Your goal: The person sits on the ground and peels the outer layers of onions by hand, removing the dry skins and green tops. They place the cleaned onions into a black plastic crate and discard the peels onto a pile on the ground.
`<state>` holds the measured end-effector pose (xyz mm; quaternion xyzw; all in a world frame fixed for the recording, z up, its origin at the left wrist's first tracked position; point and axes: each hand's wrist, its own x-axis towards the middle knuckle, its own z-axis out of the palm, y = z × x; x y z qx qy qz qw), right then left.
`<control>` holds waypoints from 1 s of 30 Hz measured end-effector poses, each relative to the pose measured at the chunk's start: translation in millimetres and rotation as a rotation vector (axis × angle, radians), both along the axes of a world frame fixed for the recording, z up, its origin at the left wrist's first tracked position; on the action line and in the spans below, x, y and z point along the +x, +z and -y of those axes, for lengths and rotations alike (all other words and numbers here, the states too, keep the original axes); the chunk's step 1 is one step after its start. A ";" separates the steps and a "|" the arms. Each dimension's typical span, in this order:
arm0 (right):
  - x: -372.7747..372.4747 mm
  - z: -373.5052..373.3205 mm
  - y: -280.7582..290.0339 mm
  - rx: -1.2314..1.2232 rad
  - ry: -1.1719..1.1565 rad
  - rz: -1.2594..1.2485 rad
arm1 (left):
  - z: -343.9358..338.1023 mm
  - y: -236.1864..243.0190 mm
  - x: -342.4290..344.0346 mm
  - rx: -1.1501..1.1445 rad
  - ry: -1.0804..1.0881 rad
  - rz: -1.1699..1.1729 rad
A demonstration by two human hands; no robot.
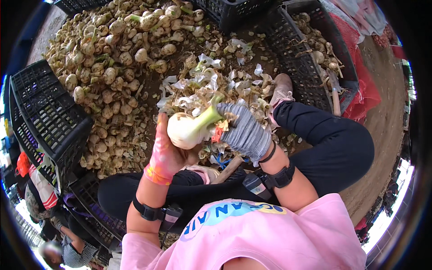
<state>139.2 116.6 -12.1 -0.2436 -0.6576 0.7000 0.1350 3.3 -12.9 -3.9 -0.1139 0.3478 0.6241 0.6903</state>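
Note:
A large white garlic bulb (182, 130) with a thick green stem (209, 116) is held up before my chest. My left hand (167, 150), in a pink and yellow sleeve-like glove, cups the bulb from below and the left, thumb raised beside it. My right hand (245, 130), in a grey knitted glove, is closed at the stem, its fingertips partly hidden. Dry brown husk and a small red-orange piece (219, 130) show by those fingers; I cannot tell what the piece is. Below the hands, a heap of peeled papery skins (198, 92) covers the ground.
A big pile of garlic bulbs (112, 58) spreads at the left and far left. A black crate (49, 112) leans at the left; another crate (297, 58) with bulbs stands at the right. A wooden handle (228, 170) lies between my legs. Another person (74, 245) sits at lower left.

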 end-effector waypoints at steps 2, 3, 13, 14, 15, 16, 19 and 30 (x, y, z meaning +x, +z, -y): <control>-1.1 2.2 1.1 -0.206 0.014 0.005 | 3.6 -7.7 -10.7 -0.086 -0.052 0.308; -0.9 2.7 -4.9 -0.413 0.009 0.029 | 4.0 -9.5 -11.5 -0.046 -0.127 0.062; 3.6 9.9 5.3 -0.696 -0.082 -0.218 | 1.2 12.0 -7.4 0.171 -0.091 -0.378; 2.1 3.4 8.2 -0.948 -0.110 -0.172 | -0.6 15.4 -13.0 0.165 -0.152 -0.534; 1.2 -1.4 9.3 -1.200 -0.138 -0.122 | -4.0 18.7 -13.0 0.140 -0.190 -0.752; 1.5 -1.0 3.2 -0.964 -0.083 -0.065 | -2.8 6.0 -22.6 0.226 -0.260 -1.232; 11.1 0.0 -24.4 -0.373 0.048 0.034 | -4.2 8.8 -13.9 0.037 -0.280 -1.331; 4.3 -27.1 4.4 -0.383 -0.626 -0.230 | 5.7 9.2 -23.1 0.203 0.128 -0.864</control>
